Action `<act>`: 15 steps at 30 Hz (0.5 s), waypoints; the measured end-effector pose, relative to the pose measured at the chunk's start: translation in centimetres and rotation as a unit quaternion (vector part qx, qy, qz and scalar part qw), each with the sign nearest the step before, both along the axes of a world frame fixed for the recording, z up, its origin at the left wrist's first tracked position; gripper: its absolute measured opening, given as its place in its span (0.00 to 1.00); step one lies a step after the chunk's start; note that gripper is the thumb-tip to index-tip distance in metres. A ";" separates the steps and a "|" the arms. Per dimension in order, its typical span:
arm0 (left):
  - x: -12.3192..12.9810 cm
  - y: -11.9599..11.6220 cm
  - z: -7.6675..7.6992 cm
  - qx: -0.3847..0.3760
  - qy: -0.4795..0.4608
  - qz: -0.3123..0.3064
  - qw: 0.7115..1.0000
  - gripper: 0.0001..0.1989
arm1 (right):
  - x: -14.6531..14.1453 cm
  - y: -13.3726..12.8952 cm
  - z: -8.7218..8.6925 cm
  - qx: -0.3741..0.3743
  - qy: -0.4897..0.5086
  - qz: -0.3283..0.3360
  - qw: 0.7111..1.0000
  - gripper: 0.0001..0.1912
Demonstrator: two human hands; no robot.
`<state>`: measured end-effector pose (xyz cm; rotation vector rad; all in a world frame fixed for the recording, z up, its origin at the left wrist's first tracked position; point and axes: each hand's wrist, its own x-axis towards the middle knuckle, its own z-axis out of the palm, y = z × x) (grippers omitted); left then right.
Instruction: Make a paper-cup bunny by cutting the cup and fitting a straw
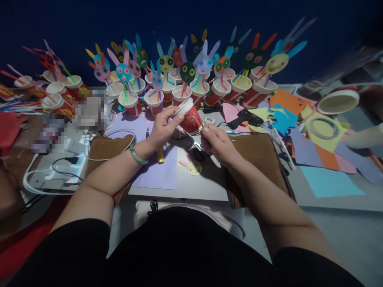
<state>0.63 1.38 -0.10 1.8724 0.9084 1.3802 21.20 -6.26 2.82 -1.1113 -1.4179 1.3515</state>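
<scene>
A red paper cup (191, 119) with a white rim is tilted in my left hand (164, 129), whose thumb and fingers grip it near the rim. My right hand (218, 143) is closed close to the cup's base; what its fingers pinch is too small and hidden to name. Scissors (196, 145) with dark handles show just below the cup, partly beside my right hand, and I cannot tell whether the hand touches them. Under them on the table lies a yellow paper rabbit face (194, 167) with pink ears. Left of it is a purple paper sheet (161, 175).
Several red cups with paper rabbits on bent straws, one with a green face (188, 72), stand along the back. A black glue gun (247, 118), a tape roll (323, 128) and coloured paper (332, 181) lie to the right. A power strip (74, 167) with cables sits left.
</scene>
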 end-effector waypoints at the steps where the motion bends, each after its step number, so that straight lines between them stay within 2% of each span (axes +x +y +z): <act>1: 0.1 -0.1 0.1 -0.017 -0.006 -0.007 1.000 0.27 | -0.1 -0.1 0.1 -0.020 0.027 0.009 0.999 0.34; 7: 0.2 -0.4 0.5 -0.077 -0.026 -0.047 0.996 0.26 | -0.5 -0.3 0.5 -0.069 0.084 0.060 0.992 0.33; 15: 0.2 -0.2 0.2 -0.068 -0.012 -0.057 0.996 0.26 | -0.3 0.0 0.4 -0.133 0.133 0.098 0.977 0.29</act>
